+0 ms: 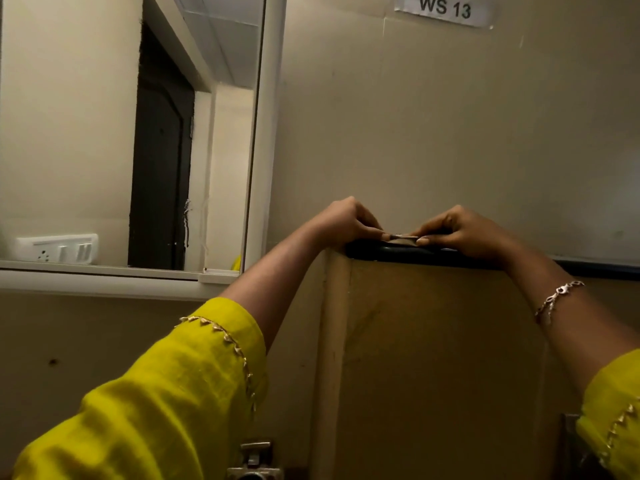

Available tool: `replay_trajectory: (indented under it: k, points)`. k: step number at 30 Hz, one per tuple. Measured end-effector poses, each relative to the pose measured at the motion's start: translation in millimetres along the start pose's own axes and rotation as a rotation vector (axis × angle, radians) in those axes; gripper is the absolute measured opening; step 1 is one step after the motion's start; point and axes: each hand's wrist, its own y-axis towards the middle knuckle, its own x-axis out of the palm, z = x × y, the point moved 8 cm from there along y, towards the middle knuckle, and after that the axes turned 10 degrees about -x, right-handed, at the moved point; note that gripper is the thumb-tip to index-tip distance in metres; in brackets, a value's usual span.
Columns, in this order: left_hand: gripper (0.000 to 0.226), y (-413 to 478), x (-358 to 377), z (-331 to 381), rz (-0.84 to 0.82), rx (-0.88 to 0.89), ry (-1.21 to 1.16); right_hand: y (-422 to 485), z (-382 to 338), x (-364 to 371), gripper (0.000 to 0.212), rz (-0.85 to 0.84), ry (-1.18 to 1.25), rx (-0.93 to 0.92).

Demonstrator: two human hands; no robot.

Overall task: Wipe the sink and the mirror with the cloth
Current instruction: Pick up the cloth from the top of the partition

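Observation:
The mirror (104, 133), in a white frame, hangs on the wall at the upper left and reflects a dark door. Both my arms reach up to the top of a tan partition (433, 358). My left hand (346, 223) and my right hand (464, 233) meet there, fingertips pinching a small pale flat thing (403, 236) from either side. It sits on a dark flat object (415, 252) lying along the partition's top edge. No cloth is in view. The sink basin is out of frame; only a metal tap (254, 457) shows at the bottom edge.
A paper label reading WS 13 (445, 8) is stuck high on the beige wall. A white switch and socket plate (57, 249) appears in the mirror's reflection. A dark ledge (595, 266) runs right from the partition top.

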Motion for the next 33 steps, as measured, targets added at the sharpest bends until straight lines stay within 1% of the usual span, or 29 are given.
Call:
replay_trajectory:
  k: [4, 7, 10, 14, 16, 20, 23, 26, 29, 33]
  points:
    - [0.024, 0.7, -1.6, 3.5, 0.083, 0.026, -0.017, 3.4, -3.9, -2.6, 0.020, 0.127, -0.140, -0.011]
    - [0.022, 0.5, -5.7, 2.6, 0.192, 0.055, -0.048, 7.2, -8.3, -5.4, 0.021, 0.196, -0.182, -0.019]
    - [0.021, 0.2, -15.8, 0.3, 0.306, 0.077, -0.137, 15.5, -18.0, -16.6, 0.020, 0.287, -0.209, -0.035]
    - [0.019, -6.6, -46.2, 6.2, 0.487, 0.143, -0.119, 32.2, -40.8, -35.6, 0.019, 0.381, -0.267, -0.097]
    - [0.019, -15.7, -64.2, 12.2, 0.522, 0.189, -0.107, 40.2, -57.0, -43.8, 0.020, 0.410, -0.279, -0.141]
    - [0.020, -38.3, -101.0, 17.6, 0.542, 0.219, -0.106, 51.6, -95.4, -54.2, 0.019, 0.449, -0.242, -0.238]
    - [0.019, -60.3, -125.0, 13.3, 0.546, 0.225, -0.138, 56.0, -121.5, -51.3, 0.019, 0.450, -0.175, -0.291]
    - [0.018, -85.3, -139.0, -0.9, 0.509, 0.193, -0.174, 60.8, -143.7, -35.4, 0.019, 0.403, -0.081, -0.328]
    - [0.016, -107.5, -141.9, -22.6, 0.459, 0.126, -0.189, 65.8, -157.1, -7.5, 0.017, 0.301, 0.015, -0.340]
    - [0.011, -143.6, -133.6, -62.4, 0.381, 0.003, -0.230, 61.6, -174.1, 47.5, 0.015, 0.146, 0.158, -0.337]
